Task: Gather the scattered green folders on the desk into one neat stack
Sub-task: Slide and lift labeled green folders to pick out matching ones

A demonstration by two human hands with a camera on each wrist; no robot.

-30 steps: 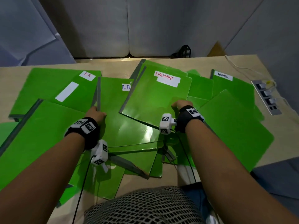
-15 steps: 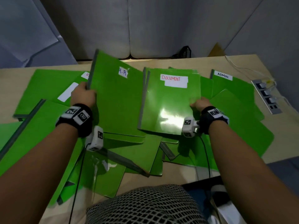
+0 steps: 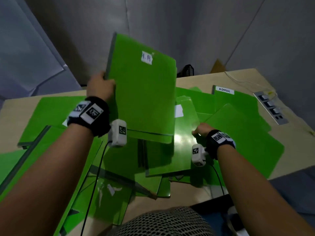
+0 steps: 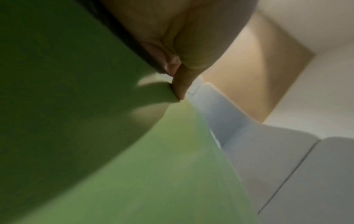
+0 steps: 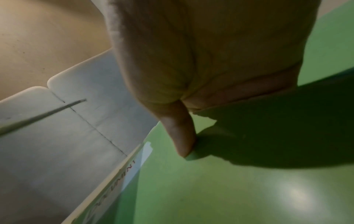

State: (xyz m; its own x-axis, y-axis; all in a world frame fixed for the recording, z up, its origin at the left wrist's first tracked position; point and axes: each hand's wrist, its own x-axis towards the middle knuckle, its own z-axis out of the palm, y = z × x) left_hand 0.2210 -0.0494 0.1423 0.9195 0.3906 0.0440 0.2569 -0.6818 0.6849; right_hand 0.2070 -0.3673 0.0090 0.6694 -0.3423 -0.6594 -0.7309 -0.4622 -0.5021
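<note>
One H.R folder (image 3: 144, 99) stands upright, gripped by left hand (image 3: 100, 86).

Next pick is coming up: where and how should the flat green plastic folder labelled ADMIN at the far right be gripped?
Probably by its right long edge, coming from the right. The green ADMIN folder lies flat, its grey spine at the left and its near part under another green folder. The right edge faces bare desk beside the grey power strip.
</note>
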